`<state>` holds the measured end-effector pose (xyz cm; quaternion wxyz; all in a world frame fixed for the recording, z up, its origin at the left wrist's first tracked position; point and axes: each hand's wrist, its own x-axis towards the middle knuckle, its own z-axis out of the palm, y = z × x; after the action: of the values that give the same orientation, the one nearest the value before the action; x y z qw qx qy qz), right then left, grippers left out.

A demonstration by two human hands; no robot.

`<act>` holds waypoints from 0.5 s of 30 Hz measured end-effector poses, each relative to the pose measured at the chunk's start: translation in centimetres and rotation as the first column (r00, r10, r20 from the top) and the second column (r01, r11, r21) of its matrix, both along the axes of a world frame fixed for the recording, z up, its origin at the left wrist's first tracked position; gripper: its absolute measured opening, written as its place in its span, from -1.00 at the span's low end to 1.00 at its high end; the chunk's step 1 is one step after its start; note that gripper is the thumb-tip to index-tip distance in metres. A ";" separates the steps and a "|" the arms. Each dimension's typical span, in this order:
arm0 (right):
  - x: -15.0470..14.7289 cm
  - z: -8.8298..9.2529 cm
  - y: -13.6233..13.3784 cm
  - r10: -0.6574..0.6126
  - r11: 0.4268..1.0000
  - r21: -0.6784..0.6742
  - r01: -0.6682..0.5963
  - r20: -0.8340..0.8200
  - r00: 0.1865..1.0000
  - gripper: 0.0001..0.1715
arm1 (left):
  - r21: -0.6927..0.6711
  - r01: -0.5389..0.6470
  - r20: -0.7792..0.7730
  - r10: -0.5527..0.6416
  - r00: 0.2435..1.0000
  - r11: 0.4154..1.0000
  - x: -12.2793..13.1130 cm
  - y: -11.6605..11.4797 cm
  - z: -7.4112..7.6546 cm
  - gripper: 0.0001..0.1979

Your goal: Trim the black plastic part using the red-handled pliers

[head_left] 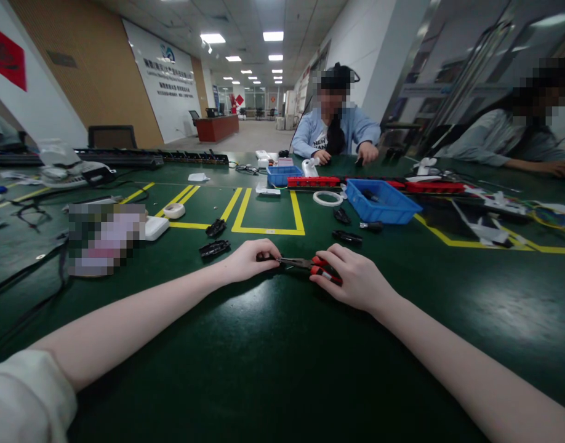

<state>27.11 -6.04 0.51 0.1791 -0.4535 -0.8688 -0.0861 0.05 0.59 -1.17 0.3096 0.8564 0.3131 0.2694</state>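
Yellow tape lines (297, 212) marked green tabletop (282, 363); white tape roll (327, 203) lay beside blue bin (388, 213). Blue-shirted person (306, 132) sat opposite. Ceiling lights (273, 35) shone.

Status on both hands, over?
Left hand pinching small dark part. Right hand gripping red-handled pliers, nose close to it. Black pieces lie beyond, none between hands.

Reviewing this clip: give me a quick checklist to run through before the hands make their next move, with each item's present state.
1. Pliers held in the right hand: ok.
2. Small dark piece held in the left hand: ok.
3. Plier tips well clear of the left fingers: not ok, they are right beside them.
4. Plier tips closed on the piece: cannot tell, too small.
5. Larger blue bin clear of both hands: ok.
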 end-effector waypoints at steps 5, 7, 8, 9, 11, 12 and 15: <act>-0.4 0.1 -0.2 0.010 1.000 0.015 -0.010 -0.011 1.000 -0.42 | -0.010 -0.023 0.006 0.023 1.000 1.000 0.0 0.1 -0.1 -0.89; -0.4 0.2 -0.1 0.007 1.000 0.007 -0.007 -0.016 1.000 -0.48 | -0.012 -0.024 0.004 0.025 1.000 1.000 0.0 0.2 -0.1 -0.90; -0.4 0.2 0.0 0.004 1.000 0.000 -0.004 -0.017 1.000 -0.50 | -0.012 -0.025 0.004 0.025 1.000 1.000 0.0 0.2 0.0 -0.90; -0.4 0.2 0.0 0.001 1.000 -0.007 -0.001 -0.017 1.000 -0.52 | -0.012 -0.025 0.005 0.025 1.000 1.000 0.0 0.2 0.0 -0.90; -0.3 0.3 0.2 -0.005 1.000 -0.016 0.004 -0.020 1.000 -0.54 | -0.013 -0.028 0.005 0.028 1.000 1.000 0.1 0.1 0.0 -0.90; -0.3 0.3 0.2 -0.005 1.000 -0.019 0.004 -0.021 1.000 -0.54 | -0.014 -0.031 0.003 0.031 1.000 0.999 0.1 0.1 0.1 -0.90; -0.1 0.5 0.3 0.009 0.999 -0.035 -0.009 -0.014 1.000 -0.52 | -0.016 -0.027 -0.009 0.027 1.000 1.000 0.2 -0.1 0.2 -0.89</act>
<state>26.98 -5.73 0.99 0.1776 -0.4534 -0.8709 -0.0666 0.23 0.52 -0.97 0.3116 0.8508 0.3282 0.2672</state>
